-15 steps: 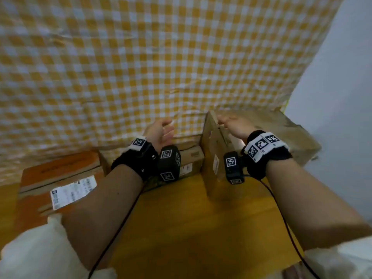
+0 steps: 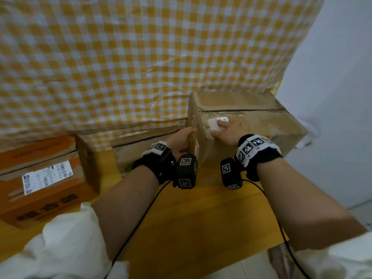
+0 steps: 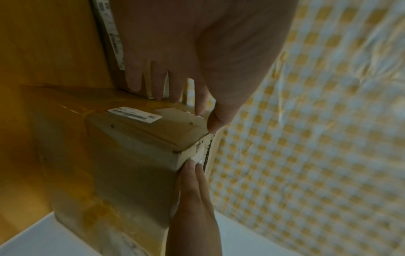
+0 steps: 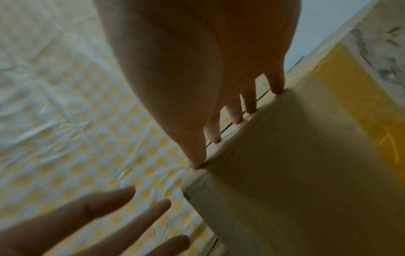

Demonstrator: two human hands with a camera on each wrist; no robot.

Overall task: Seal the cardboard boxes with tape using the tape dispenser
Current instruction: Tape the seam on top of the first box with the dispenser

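A big brown cardboard box [image 2: 251,125] stands at the right of the wooden table, its top flaps closed along a seam. My right hand [image 2: 223,127] lies flat on the box's top near the left corner, its fingers spread over a white label [image 2: 214,124]. My left hand [image 2: 187,134] rests with straight fingers against the box's left side. In the right wrist view my right fingertips [image 4: 249,107] touch the top edge of the box [image 4: 306,173]. In the left wrist view my left fingers [image 3: 157,86] lie along its side. No tape dispenser shows in any view.
An orange box [image 2: 46,178] with a white shipping label sits at the left of the table [image 2: 191,218]. A low flat carton [image 2: 141,143] lies behind my left wrist. Yellow checked cloth [image 2: 141,57] covers the wall behind; a pale wall [image 2: 332,97] is on the right.
Both hands have come down onto the big box: the right now lies flat on its top and the left rests against its left side.
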